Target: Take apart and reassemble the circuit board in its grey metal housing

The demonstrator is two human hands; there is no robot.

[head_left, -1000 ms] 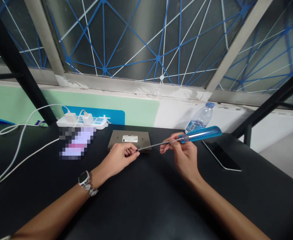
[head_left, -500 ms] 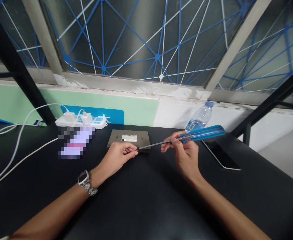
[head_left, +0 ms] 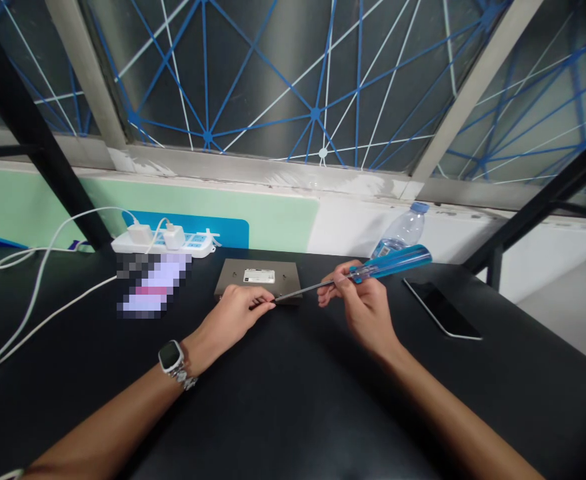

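My right hand (head_left: 365, 303) is closed around a screwdriver (head_left: 390, 264) with a translucent blue handle, near where the handle meets the shaft. The long metal shaft slants down and left to the fingertips of my left hand (head_left: 240, 310), which are pinched together at its tip. Whether they also hold something small there is hidden. Just behind my left hand lies a flat grey-brown box (head_left: 273, 267) with a white label and two small slots on top. A silver watch is on my left wrist.
Behind on the left are a white power strip (head_left: 197, 245) with two plugs and cables, and a pixelated bright object (head_left: 155, 287). A clear bottle (head_left: 407, 227) stands behind the screwdriver handle. A phone (head_left: 443, 310) lies right of my right hand on the black table (head_left: 293, 413).
My right hand and the screwdriver have moved slightly left, toward my left hand. My left wrist has turned a little, showing more of the watch face.
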